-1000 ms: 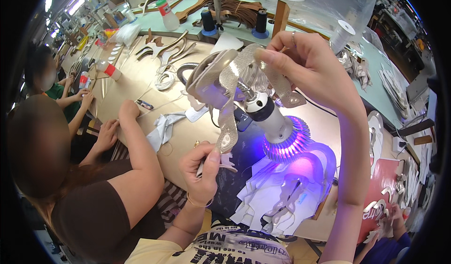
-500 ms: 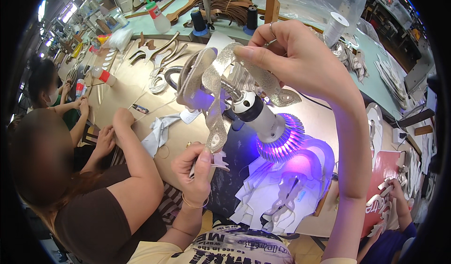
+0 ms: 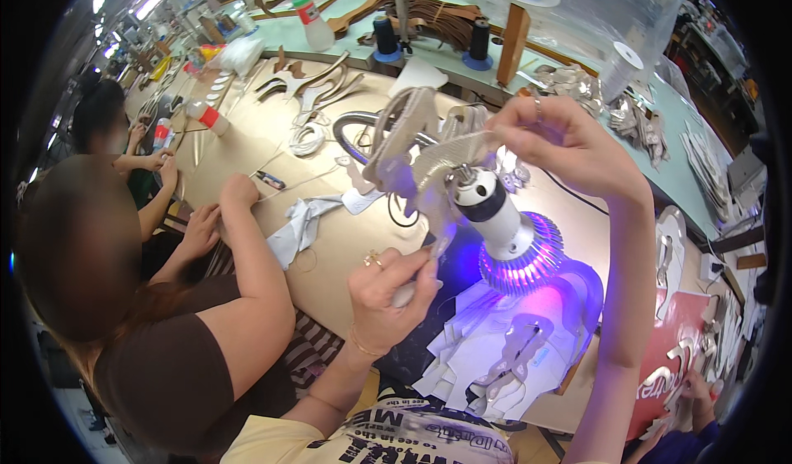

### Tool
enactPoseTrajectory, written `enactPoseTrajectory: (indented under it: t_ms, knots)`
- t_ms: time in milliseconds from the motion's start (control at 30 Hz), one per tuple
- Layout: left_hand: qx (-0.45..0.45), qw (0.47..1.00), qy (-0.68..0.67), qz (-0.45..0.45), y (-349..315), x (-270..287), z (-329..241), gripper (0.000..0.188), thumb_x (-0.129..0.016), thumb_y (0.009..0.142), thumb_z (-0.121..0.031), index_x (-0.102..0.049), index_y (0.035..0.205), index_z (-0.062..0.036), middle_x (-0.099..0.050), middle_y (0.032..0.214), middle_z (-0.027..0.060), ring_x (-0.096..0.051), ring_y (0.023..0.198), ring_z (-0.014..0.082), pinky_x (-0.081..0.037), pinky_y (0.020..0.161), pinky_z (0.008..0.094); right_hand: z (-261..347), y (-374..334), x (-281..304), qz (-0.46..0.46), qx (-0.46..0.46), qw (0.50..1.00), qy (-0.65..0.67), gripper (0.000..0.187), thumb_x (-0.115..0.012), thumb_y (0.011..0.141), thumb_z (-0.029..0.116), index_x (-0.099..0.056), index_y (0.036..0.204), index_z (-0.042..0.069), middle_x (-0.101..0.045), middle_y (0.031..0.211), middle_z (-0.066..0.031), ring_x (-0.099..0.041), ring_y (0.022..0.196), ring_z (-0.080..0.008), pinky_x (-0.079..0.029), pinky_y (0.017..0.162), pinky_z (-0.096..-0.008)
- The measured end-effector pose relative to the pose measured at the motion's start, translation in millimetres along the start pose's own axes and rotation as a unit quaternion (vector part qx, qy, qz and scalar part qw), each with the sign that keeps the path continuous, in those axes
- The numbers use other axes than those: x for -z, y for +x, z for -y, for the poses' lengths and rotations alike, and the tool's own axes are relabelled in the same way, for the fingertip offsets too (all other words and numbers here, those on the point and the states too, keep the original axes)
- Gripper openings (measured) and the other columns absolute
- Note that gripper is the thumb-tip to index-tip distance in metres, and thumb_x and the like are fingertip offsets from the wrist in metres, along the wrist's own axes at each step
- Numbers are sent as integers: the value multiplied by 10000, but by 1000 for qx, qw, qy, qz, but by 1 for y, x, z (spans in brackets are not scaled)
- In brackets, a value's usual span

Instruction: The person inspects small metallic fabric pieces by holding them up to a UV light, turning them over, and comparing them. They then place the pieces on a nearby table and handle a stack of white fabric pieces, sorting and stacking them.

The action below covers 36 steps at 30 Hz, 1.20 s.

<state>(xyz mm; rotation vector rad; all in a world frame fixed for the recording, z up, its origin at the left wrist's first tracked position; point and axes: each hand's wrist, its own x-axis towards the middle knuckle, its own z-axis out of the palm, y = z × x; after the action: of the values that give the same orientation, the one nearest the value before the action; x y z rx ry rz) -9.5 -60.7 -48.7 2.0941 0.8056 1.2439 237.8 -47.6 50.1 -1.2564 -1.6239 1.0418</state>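
My right hand (image 3: 569, 146), raised at upper right, pinches one end of a shiny, pale metallic shoe-upper strip (image 3: 454, 157). The lower end of the strip is between the thumb and fingers of my left hand (image 3: 392, 295); a small pale piece also shows in that hand's palm. Behind the strip, a bundle of similar beige strips (image 3: 400, 138) hangs at the flexible metal neck of a work lamp; whether the held strip touches it I cannot tell. The lamp's finned head (image 3: 521, 254) glows purple over a stack of white cut pieces (image 3: 462, 340), with a cut-out strip (image 3: 507, 357) on top.
On my left a co-worker (image 3: 181, 365) sits close, forearms on the table (image 3: 330, 287). White cloth (image 3: 301, 225) and a small cutter (image 3: 270, 180) lie near them. Thread spools (image 3: 385, 39) and a bottle (image 3: 313, 23) stand at the back. Another person's hand (image 3: 697, 387) is at lower right.
My right hand has come down and the strip has swung in front of the lamp's neck and bundle. My left hand has moved right, nearer the lamp. The whole view has shifted slightly.
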Motion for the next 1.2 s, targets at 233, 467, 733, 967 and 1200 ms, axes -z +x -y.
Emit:
enactPoseTrajectory:
  t_ms: [233, 467, 733, 967, 1200]
  knots:
    - [27, 999, -25, -23, 2, 11, 0, 301, -762, 745, -72, -644, 1011, 6, -452, 596, -14, -411, 493, 55, -363, 444, 243, 11, 7, -12, -86, 62, 992, -72, 256, -645, 872, 192, -603, 1056, 19, -630, 985, -42, -592, 971, -131, -448, 849, -270]
    - [66, 982, -77, -161, 28, 3, -2, 348, -732, 772, -33, -594, 1089, 11, -351, 616, -61, -317, 531, 7, -281, 469, 156, 31, 22, -27, -56, 63, 993, -83, 294, -682, 827, 188, -619, 1061, 22, -621, 961, -28, -574, 923, -114, -453, 790, -258]
    - [45, 968, -163, -185, 47, 8, -8, 256, -702, 805, -62, -617, 1035, 10, -372, 585, -69, -309, 522, 4, -223, 469, 172, 36, 24, -28, -58, 248, 950, -180, 233, -584, 733, -20, -648, 953, 27, -592, 957, -67, -549, 925, -144, -444, 776, -282]
    - [43, 974, -123, -184, 64, 14, -10, 266, -714, 812, -117, -613, 1023, 9, -364, 606, -78, -311, 533, 0, -226, 473, 169, 42, 24, -40, -120, 277, 912, -278, 306, -589, 621, -67, -647, 893, 60, -562, 928, -101, -551, 909, -263, -448, 786, -322]
    - [37, 945, -288, -154, 68, 17, -13, 370, -783, 754, -154, -615, 1042, 6, -349, 610, -79, -293, 534, 10, -228, 479, 167, 51, 17, -38, -91, 285, 881, -367, 200, -586, 605, -64, -586, 770, 48, -551, 831, -78, -544, 831, -268, -435, 765, -351]
